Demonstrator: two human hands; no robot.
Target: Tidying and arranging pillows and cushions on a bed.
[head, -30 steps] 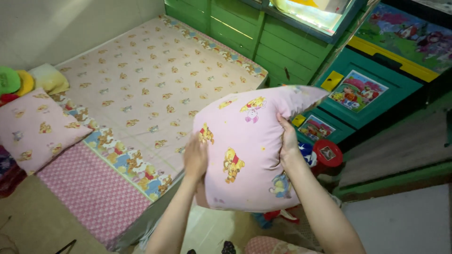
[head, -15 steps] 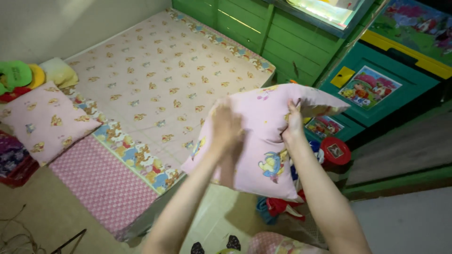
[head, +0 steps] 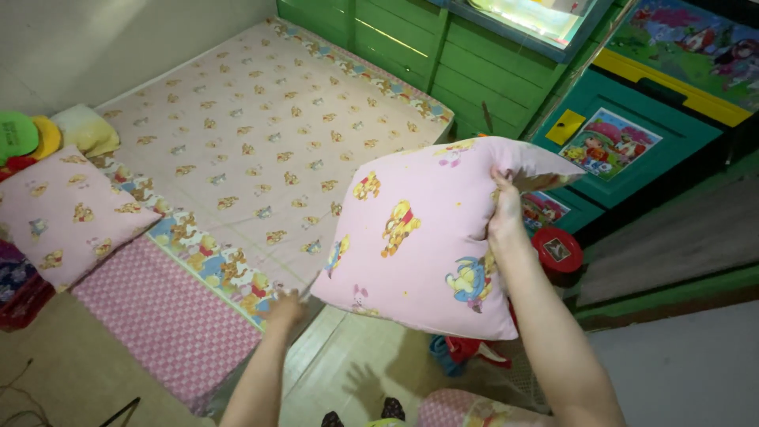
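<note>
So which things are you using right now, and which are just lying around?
In use:
- pink pillow, held by the right hand
- left hand, free, near the mattress edge

Lying about:
- second pink pillow
- red round thing
- green cabinet

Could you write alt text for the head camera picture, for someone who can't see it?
A right hand holds up a pink cartoon pillow by its top edge; the left hand hangs open below, over a patterned mattress with a second pillow.

You see two pink cartoon-print pillows: one pillow (head: 427, 237) above the mattress (head: 261, 150) edge, a second pillow (head: 59, 217) on the mattress. One mattress. Two hands: right hand (head: 506, 213), left hand (head: 285, 310).
</note>
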